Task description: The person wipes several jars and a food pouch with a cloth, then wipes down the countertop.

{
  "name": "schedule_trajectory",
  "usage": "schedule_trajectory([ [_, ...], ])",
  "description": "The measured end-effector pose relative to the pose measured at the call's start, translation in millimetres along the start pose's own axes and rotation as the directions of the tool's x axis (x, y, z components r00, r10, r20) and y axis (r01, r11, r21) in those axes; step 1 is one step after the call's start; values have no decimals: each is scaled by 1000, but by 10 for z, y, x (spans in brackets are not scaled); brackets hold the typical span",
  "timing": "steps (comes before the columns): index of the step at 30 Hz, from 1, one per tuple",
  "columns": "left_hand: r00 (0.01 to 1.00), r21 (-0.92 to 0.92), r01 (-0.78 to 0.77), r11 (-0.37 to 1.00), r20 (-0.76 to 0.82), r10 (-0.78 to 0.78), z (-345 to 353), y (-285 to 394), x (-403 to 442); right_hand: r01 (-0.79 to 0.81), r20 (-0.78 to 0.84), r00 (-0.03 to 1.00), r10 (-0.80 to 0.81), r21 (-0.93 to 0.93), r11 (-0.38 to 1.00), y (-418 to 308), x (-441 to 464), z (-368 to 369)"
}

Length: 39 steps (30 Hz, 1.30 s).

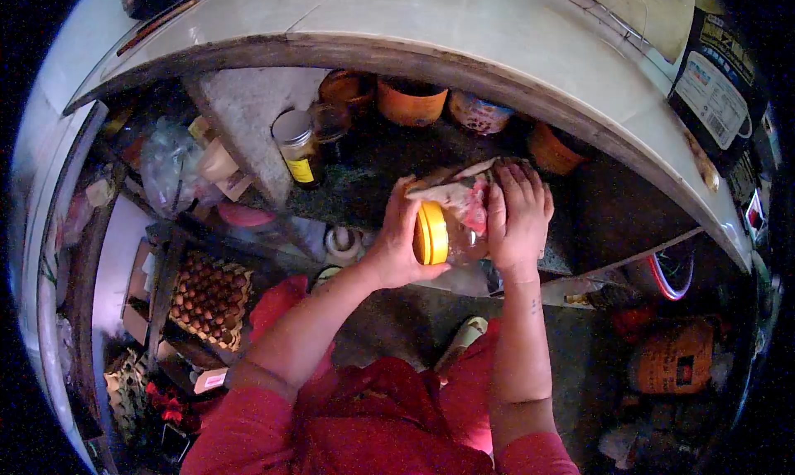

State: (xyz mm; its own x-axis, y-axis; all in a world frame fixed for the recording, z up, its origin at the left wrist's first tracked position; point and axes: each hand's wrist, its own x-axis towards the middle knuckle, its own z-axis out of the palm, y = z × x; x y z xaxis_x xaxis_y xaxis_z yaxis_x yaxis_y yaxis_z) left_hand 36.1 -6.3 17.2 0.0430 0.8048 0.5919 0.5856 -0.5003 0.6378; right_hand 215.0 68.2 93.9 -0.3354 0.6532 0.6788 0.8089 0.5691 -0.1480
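Note:
A clear jar with a yellow lid [431,233] lies tilted on its side in front of me, its lid facing left. My left hand [399,247] is wrapped round the lid end, thumb below and fingers above. A stained, pale cloth with a red patch [464,195] drapes over the top of the jar. My right hand [519,214] is closed over the cloth, pressing it against the jar's right end. The cloth and my fingers hide much of the jar, and I cannot make out anything inside it.
On the dark shelf stand a jar with a silver lid and yellow label [296,148], an orange pot [411,102] and a patterned container [480,113]. The counter edge [397,44] curves above. Egg trays [211,299] sit lower left; an orange bag [675,355] lies lower right.

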Motion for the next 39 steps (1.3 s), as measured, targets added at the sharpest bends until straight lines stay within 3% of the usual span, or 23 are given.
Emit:
schedule_trajectory([
  [4, 1000, 8, -3, 1000, 25, 3, -33, 76, 57, -104, 17, 994, 106, -55, 993, 183, -37, 38],
  [9, 998, 29, -47, 998, 33, 46, -45, 53, 53, -210, -65, 972, 228, 209, 955, 336, -102, 81],
  [12, 995, -392, 100, 915, 35, -94, -7, -7, 16, -247, -118, 952, 283, 249, 936, 332, -190, 143],
  [13, 973, -570, 229, 789, 146, -178, -63, 46, 42, -263, -125, 946, 300, 248, 932, 308, -218, 144],
  [16, 900, -787, 397, 473, 233, -368, -38, 20, 66, -244, -159, 944, 288, 248, 937, 229, -302, 141],
  [17, 900, -726, 412, 550, 230, -371, -37, -21, 72, -248, -150, 943, 299, 285, 926, 204, -335, 157],
  [20, 881, -745, 457, 485, 306, -361, -103, -21, 92, -215, -190, 944, 271, 271, 938, 152, -408, 175],
  [22, 883, -690, 464, 556, 312, -350, -117, -35, 81, -125, -211, 963, 168, 200, 972, 120, -453, 176],
  [24, 909, -650, 417, 635, 289, -302, -106, -76, 68, -126, -119, 984, 134, 74, 989, -39, -521, 113],
  [27, 963, -554, 267, 789, 187, -195, 16, -237, 23, 15, -31, 999, -11, 123, 992, -213, -618, 113],
  [31, 956, -476, 283, 833, 209, -205, 110, -531, -51, 186, 13, 982, -189, 133, 974, -502, -650, 19],
  [33, 974, -460, 227, 859, 131, -188, 146, -520, -72, 248, 17, 967, -253, 148, 957, -566, -632, 1],
  [37, 952, -508, 305, 806, 189, -241, 175, -657, -79, 342, 17, 936, -351, 191, 920, -544, -479, -35],
  [39, 969, -373, 229, 899, 171, -176, 153, -696, -106, 323, 4, 944, -330, 198, 925, -507, -401, -16],
])
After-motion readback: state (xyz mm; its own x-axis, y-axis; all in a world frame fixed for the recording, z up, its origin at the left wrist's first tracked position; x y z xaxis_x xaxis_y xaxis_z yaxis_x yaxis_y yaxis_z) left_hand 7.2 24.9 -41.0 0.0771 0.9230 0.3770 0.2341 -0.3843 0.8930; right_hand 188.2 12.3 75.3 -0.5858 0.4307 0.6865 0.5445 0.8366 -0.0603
